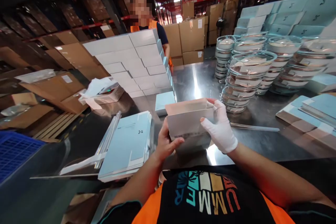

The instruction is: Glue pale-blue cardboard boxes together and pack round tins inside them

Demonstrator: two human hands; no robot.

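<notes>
Between my two hands is a small white cardboard box (pixel 190 122), held just above the metal table, with a flap standing up along its far side. My bare left hand (pixel 168 139) grips its left end, thumb across the near face. On the right end, my right hand (pixel 220 126) wears a white glove with the fingertips bare; its thumb lies on the near face and its fingers reach behind. The inside of the box is hidden from me. Left of it lies a stack of flat light-blue cartons (pixel 128 143). A light-blue box (pixel 165 101) sits just beyond.
Stacked white boxes (pixel 131 63) form a wall ahead, with a co-worker (pixel 149 24) behind. Stacks of round glass dishes (pixel 248 77) stand right, before piled light-blue boxes (pixel 296 14). Clear plastic strips (pixel 254 127) lie on the metal table (pixel 194 80). A white basket (pixel 111 92) is left.
</notes>
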